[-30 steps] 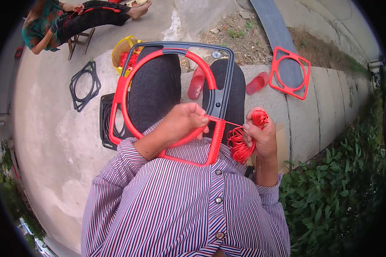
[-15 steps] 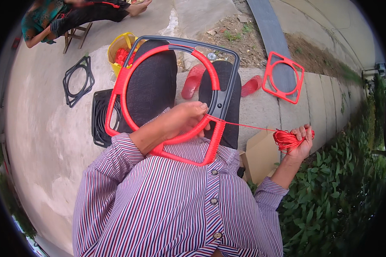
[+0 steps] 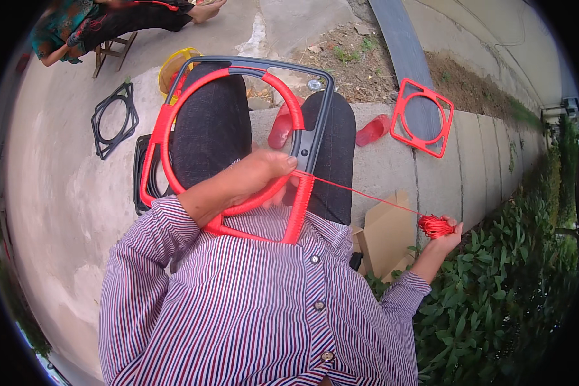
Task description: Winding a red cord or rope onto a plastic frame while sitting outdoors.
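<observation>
A dark square frame with a round ring inside it [image 3: 308,143] rests over my lap, tilted. Red cord is wound closely round most of the ring and the near and left sides; the far side and right-hand corner joint show bare black. My left hand [image 3: 262,175] reaches across the ring and grips it at the joint, thumb on top and fingers partly hidden beneath. A taut strand of red cord [image 3: 367,195] runs from there to a bundle of red cord [image 3: 435,226]. Out to the right, my right hand [image 3: 452,238] is closed round that bundle.
Black frames lie on the concrete at left [image 3: 114,121]. A yellow basket [image 3: 174,67] stands beyond my knee. Pink slippers [image 3: 373,130], a red-wrapped frame [image 3: 399,116] and an open cardboard box [image 3: 386,233] are at right, by leafy bushes [image 3: 489,296]. Another person [image 3: 77,32] sits far left.
The frame and my left hand have shifted slightly left in view. My right hand has turned and lowered with the cord bundle, and the strand now slopes more steeply down to it.
</observation>
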Tool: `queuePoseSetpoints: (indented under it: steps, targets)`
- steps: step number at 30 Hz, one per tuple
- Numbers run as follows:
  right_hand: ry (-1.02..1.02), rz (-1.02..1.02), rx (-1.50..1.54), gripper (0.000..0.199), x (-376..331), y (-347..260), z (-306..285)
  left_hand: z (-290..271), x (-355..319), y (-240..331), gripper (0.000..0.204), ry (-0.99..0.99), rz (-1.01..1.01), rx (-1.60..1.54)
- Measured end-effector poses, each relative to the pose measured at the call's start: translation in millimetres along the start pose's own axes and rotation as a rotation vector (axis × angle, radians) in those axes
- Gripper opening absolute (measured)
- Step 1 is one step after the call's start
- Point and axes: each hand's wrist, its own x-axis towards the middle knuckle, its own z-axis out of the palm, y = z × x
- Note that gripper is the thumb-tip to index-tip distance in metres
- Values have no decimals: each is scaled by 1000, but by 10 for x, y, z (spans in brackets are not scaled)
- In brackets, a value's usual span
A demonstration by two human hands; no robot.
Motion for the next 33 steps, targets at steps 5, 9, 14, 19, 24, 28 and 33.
queuePoseSetpoints:
  steps: [5,9,14,19,24,28,33]
  targets:
    - [-679,450,-87,49,-1235,639,1276,-111,-73,111,32,-12,-5,-58]
    - [-1437,204,-1133,25,-1857,1143,1906,30,-39,-2,31,11,37,-104]
    - [-1466,30,-1554,37,-1986,1431,2382,268,-28,52,28,252,128,-403]
    - [-1146,412,-846,48,-1797,1567,2270,84,22,-106,19,182,115,-253]
    - [-816,258,-624,29,-1579,1482,2217,-21,3,-169,17,418,466,-262]
    - [-1305,-941,-1228,21,-1985,1530,2678,133,-108,-181,24,424,1026,604]
    - [-1019,-107,-695,26,-1826,1444,2527,157,-120,-170,27,296,884,157]
